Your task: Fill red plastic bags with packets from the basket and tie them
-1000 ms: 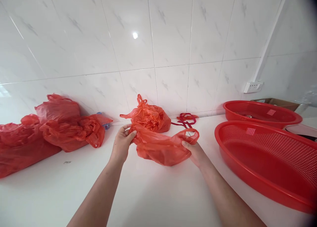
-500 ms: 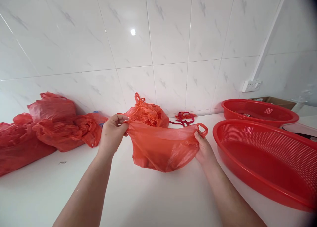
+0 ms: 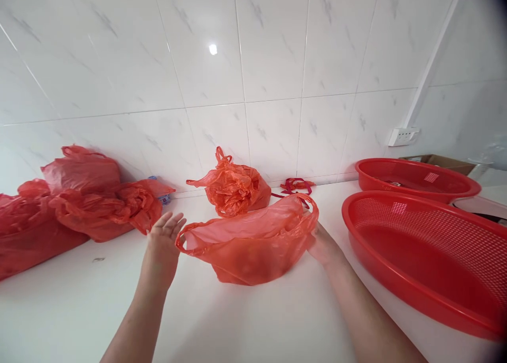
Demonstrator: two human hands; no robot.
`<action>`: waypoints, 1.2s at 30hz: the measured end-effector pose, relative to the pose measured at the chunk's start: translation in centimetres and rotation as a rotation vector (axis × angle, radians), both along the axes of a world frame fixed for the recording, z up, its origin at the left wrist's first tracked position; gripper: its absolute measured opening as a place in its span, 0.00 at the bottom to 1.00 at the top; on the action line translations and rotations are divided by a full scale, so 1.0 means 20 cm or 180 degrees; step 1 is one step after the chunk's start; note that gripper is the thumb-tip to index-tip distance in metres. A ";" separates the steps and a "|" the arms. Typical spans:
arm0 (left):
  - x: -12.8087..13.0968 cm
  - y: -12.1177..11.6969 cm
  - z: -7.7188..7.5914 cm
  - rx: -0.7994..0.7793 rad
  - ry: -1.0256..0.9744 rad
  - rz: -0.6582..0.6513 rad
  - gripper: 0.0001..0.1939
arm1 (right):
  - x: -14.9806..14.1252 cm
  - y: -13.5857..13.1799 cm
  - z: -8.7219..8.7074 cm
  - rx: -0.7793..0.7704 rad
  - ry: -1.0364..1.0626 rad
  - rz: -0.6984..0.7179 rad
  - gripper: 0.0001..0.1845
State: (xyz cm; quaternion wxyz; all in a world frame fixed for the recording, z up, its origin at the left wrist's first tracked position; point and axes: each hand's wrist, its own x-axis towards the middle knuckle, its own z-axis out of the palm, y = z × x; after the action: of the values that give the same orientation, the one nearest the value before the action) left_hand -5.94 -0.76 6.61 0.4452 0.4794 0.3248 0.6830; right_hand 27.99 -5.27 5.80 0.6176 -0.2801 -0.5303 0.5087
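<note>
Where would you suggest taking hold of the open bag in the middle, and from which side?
Take the open bag by both handle loops, from the outer sides: the left loop sticks out at one end, the right loop arches up at the other. The mouth gapes between them and the film looks limp, so one alone would probably let it sag.

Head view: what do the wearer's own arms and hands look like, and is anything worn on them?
The left hand and right hand are ungloved; both forearms are bare, without visible sleeves, watch, bracelet or cables. No ring shows on the left; the right's fingers are mostly hidden.
</note>
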 end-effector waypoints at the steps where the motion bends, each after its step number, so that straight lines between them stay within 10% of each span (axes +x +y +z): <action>1: -0.03 -0.01 -0.06 -0.0070 0.0223 -0.0151 0.37 | 0.01 -0.01 0.00 0.0024 0.0002 0.0145 0.48; 5: -0.01 -0.11 -0.21 -0.0392 0.1079 -0.0776 0.42 | 0.04 -0.01 -0.05 -0.0102 -0.0362 0.0659 0.41; 12: 0.28 -0.11 -0.17 -0.0415 0.1554 -0.1947 0.33 | -0.04 0.03 -0.16 -0.0527 -0.0756 -0.0027 0.29; 21: 0.42 0.05 -0.17 -0.1366 0.0052 -0.1692 0.16 | -0.06 0.06 -0.19 -0.1304 0.0727 -0.0172 0.18; 29: 0.48 0.08 -0.36 -0.1832 -0.0879 -0.1365 0.13 | -0.12 0.15 -0.31 -0.1701 0.0759 -0.0706 0.18; 36: 0.48 0.08 -0.39 -0.1854 -0.1132 -0.1591 0.16 | -0.25 0.29 -0.34 -0.2078 0.1645 0.0261 0.14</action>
State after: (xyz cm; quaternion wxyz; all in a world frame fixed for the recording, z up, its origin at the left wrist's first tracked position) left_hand 3.61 0.90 -1.13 0.7631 0.2723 0.2961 0.5058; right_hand 22.94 0.51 -1.05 0.5884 -0.3029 -0.1795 0.7279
